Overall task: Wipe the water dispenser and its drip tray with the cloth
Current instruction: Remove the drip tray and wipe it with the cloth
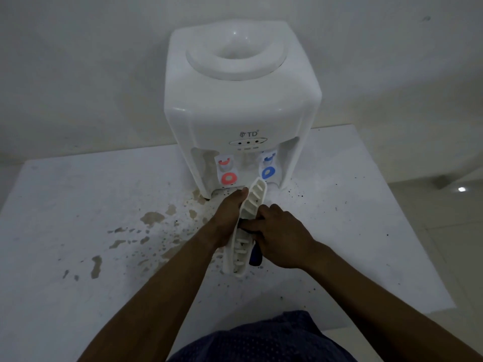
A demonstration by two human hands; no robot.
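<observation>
- Before the white plastic water dispenser (243,100), the white slotted drip tray (255,195) is gripped on edge by the left hand (230,209), probably exposing its slots.
- A dark blue cloth (254,257) is clutched against it by the right hand (281,237).

A plain indoor room, likely a home or small office corner; which one cannot be told. A tabletop water dispenser (243,100) with a red tap (229,178) and a blue tap (268,172) stands at frame centre on a white table (78,205) with brown stains (151,218). A bare white wall (78,61) fills the top, and a pale tiled floor (444,218) shows at right.
</observation>
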